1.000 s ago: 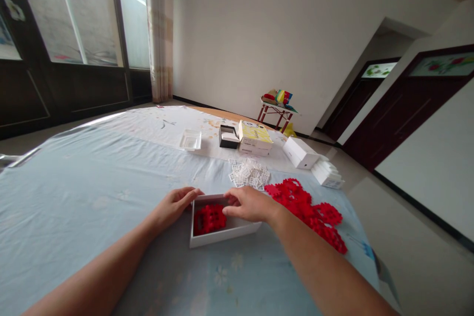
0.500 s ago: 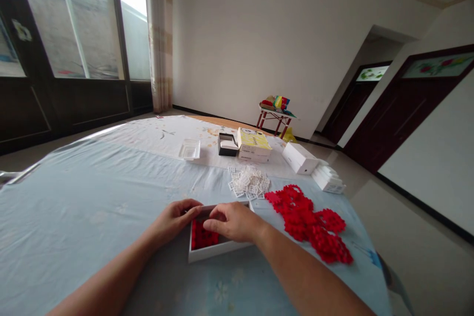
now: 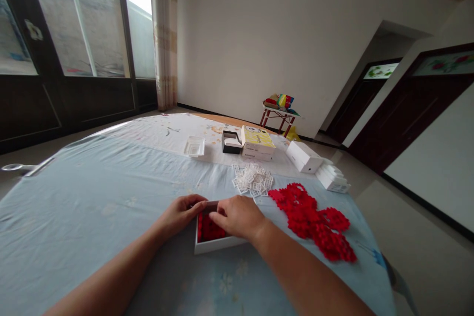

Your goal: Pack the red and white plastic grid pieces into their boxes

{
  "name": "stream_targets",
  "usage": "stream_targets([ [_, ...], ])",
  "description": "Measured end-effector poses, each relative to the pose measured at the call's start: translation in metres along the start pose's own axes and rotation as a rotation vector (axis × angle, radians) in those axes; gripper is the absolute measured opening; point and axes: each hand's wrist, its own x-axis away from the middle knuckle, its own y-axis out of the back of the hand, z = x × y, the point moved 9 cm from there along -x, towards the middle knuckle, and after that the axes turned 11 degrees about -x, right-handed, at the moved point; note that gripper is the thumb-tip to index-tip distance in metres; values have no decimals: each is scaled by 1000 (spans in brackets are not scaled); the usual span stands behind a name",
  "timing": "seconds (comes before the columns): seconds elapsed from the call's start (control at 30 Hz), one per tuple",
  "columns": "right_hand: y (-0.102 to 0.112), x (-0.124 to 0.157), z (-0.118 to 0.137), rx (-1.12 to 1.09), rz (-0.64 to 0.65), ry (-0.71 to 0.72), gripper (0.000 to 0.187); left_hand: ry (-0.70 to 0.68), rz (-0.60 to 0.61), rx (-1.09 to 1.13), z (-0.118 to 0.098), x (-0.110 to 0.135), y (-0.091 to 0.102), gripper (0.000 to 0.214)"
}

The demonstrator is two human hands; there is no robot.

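Note:
A shallow white box (image 3: 218, 245) lies on the light blue tablecloth (image 3: 92, 197) in front of me, with red plastic pieces (image 3: 209, 231) inside it. My left hand (image 3: 180, 212) rests on the box's left far corner, fingers curled over the rim. My right hand (image 3: 239, 216) lies over the box's right part, fingers bent down onto the red pieces at the far edge. What its fingertips hold is hidden.
A spread of red lattice pieces (image 3: 314, 219) lies to the right, a heap of white ones (image 3: 254, 179) beyond the box. Farther back stand a clear tray (image 3: 194, 146), a black box (image 3: 231, 141), a yellow box (image 3: 257, 141) and white boxes (image 3: 304, 156). The table edge runs along the right.
My right hand slid left over the box, covering more of the red pieces. The left hand stayed at the box's corner. The camera view shifted slightly.

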Motion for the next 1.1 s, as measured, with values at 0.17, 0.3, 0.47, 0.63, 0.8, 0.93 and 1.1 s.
stream_targets([
  [0.17, 6, 2, 3, -173, -21, 23, 39, 2, 0, 32, 1, -1, -1, 40],
  [0.3, -14, 0, 15, -329, 92, 56, 44, -10, -16, 60, 1, -1, 2, 40],
  [0.47, -33, -8, 13, -461, 171, 15, 31, 4, -18, 102, 1, 0, 2, 41],
  [0.63, -22, -7, -15, -607, 108, -91, 27, 33, -1, 143, 4, -1, -1, 45],
  [0.8, -17, 4, -37, -513, 160, -156, 33, 52, 0, 154, 5, 0, -3, 45],
  [0.93, -5, 8, -42, -284, 76, -152, 34, 66, -6, 135, 6, 0, -3, 44],
  [1.1, -2, 4, -30, -170, -1, -44, 36, 65, -14, 82, 5, 1, -1, 42],
])
